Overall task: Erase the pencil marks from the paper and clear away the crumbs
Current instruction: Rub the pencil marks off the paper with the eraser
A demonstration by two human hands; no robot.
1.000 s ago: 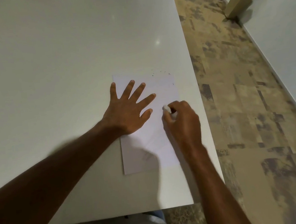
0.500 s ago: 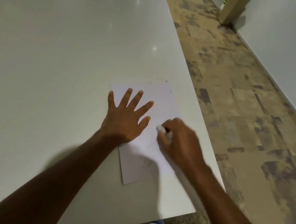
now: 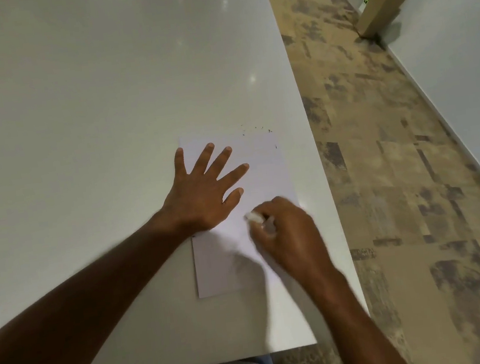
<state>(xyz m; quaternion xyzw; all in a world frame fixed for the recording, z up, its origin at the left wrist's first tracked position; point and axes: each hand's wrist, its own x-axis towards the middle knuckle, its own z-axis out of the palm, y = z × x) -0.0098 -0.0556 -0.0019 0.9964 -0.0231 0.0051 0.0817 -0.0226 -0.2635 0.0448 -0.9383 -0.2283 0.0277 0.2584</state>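
Note:
A white sheet of paper (image 3: 263,163) lies near the right edge of the pale table (image 3: 86,110). My left hand (image 3: 201,196) rests flat on its left half with the fingers spread. My right hand (image 3: 285,231) pinches a small white eraser (image 3: 252,217) and holds it against the middle of the sheet; the hand is blurred. Dark eraser crumbs (image 3: 256,129) lie scattered along the paper's far edge, and a few specks sit by its right edge. Faint pencil marks show in the shadowed lower part of the sheet.
The table's right edge runs close beside the paper, and its near edge is just below my forearms. Beyond it is a mottled brown floor (image 3: 397,161). A potted plant (image 3: 386,0) stands by the white wall at the far right.
My right hand with the eraser has slid down the sheet toward me, from beside the left fingertips to below the left thumb. The left hand has stayed flat on the paper.

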